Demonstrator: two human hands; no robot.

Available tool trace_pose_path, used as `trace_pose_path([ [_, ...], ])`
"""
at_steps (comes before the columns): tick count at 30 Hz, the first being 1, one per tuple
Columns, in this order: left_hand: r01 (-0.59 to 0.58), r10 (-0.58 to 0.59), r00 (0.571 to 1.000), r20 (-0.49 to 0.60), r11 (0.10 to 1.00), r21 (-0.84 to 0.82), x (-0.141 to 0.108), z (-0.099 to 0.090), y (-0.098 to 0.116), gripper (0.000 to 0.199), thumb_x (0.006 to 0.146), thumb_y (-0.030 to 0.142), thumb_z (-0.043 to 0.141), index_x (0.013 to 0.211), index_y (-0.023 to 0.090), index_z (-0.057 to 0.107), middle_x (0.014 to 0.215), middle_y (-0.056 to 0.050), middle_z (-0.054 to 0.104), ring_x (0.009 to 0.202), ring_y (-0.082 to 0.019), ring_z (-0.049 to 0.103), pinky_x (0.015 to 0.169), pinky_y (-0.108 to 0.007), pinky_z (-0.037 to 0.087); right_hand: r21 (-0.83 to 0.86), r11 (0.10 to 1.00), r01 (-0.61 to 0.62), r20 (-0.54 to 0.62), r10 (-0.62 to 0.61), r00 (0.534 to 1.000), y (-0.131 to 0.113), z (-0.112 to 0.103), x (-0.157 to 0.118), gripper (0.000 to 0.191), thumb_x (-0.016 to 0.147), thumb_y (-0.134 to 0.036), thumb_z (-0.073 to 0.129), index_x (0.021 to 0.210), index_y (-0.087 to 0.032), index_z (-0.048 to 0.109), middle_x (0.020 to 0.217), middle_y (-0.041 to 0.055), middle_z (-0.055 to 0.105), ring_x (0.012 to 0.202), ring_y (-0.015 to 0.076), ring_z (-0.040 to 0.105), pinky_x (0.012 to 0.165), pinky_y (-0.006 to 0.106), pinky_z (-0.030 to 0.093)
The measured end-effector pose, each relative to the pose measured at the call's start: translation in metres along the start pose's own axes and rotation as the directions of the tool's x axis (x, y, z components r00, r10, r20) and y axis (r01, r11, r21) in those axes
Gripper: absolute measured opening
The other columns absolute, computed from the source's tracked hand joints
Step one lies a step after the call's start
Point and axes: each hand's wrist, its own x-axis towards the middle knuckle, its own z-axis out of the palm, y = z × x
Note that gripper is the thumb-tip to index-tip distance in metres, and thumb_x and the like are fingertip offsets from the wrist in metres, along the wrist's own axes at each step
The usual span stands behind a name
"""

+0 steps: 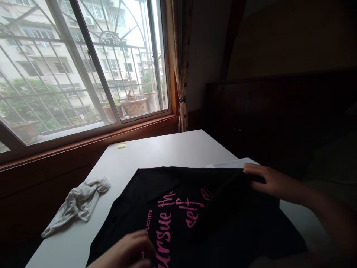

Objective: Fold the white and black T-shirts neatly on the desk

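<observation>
A black T-shirt [237, 227] with pink lettering is spread over the white table [178, 149], its print running sideways. At its far right edge my right hand [259, 178] is closed, with fabric pinched between thumb and fingers. The cloth there is lifted a little and casts a dark fold across the print. My left hand [131, 249] is at the bottom of the view, over the lettering. Its fingers curl down in a pinch against the shirt; they are slightly blurred and the fingertips are partly hidden.
A crumpled white cloth [78, 203] lies at the table's left edge. Near the far left corner is a small yellow paper [122, 145]. White fabric [234, 163] shows behind the shirt. Beyond stand a barred window [111, 74], a tied curtain [182, 85] and dark wooden furniture [264, 115].
</observation>
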Motion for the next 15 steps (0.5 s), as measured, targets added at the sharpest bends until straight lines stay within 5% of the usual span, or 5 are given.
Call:
trace_pose_path([
  [1,-0.02,0.021,0.996,-0.084,1.0,0.02,0.017,-0.011,-0.008,0.027,0.1,0.046,0.054,0.116,0.031,0.071,0.118,-0.006,0.068,0.112,-0.027,0.065,0.101,-0.04,0.053,-0.002,1.0,0.006,0.006,-0.006,1.0,-0.001,0.001,-0.001,0.028,0.096,-0.037,0.048,0.083,-0.019,0.065,0.091,0.0054,0.065,0.086,0.0194,0.061,0.08,0.033,0.047],
  [3,-0.019,0.107,0.897,-0.43,0.979,0.204,0.052,-0.036,-0.031,0.03,0.101,0.041,0.048,0.119,0.028,0.069,0.125,-0.008,0.066,0.118,-0.027,0.063,0.106,-0.042,0.049,-0.013,1.0,0.011,0.024,-0.011,1.0,-0.003,0.002,-0.003,0.021,0.092,-0.037,0.055,0.082,-0.022,0.064,0.09,0.0051,0.065,0.085,0.0225,0.062,0.079,0.035,0.049],
  [6,0.298,0.0,0.712,-0.702,0.906,0.302,0.101,-0.074,-0.074,0.03,0.096,0.036,0.053,0.119,0.024,0.068,0.128,-0.008,0.065,0.121,-0.027,0.061,0.11,-0.042,0.046,-0.028,1.0,0.014,0.032,-0.013,0.999,-0.004,0.004,-0.007,0.013,0.089,-0.036,0.061,0.083,-0.024,0.064,0.091,0.004,0.066,0.086,0.0252,0.063,0.079,0.038,0.051],
  [10,0.459,-0.137,0.621,-0.772,0.862,0.216,0.142,-0.108,-0.117,0.041,0.094,0.031,0.054,0.13,0.012,0.062,0.127,-0.019,0.065,0.121,-0.034,0.061,0.107,-0.048,0.045,-0.026,1.0,-0.001,0.025,0.001,1.0,-0.004,0.009,-0.014,0.012,0.089,-0.036,0.06,0.084,-0.025,0.063,0.094,0.004,0.066,0.089,0.0257,0.064,0.079,0.037,0.052],
  [15,0.482,-0.229,0.644,-0.73,0.862,0.155,0.163,-0.123,-0.14,0.044,0.089,0.027,0.06,0.131,0.012,0.061,0.111,-0.015,0.073,0.105,-0.028,0.069,0.091,-0.036,0.051,-0.034,0.999,0.006,0.043,-0.004,0.999,0.0,0.015,-0.022,0.013,0.091,-0.037,0.06,0.087,-0.025,0.062,0.097,0.003,0.064,0.091,0.0247,0.063,0.081,0.036,0.051],
])
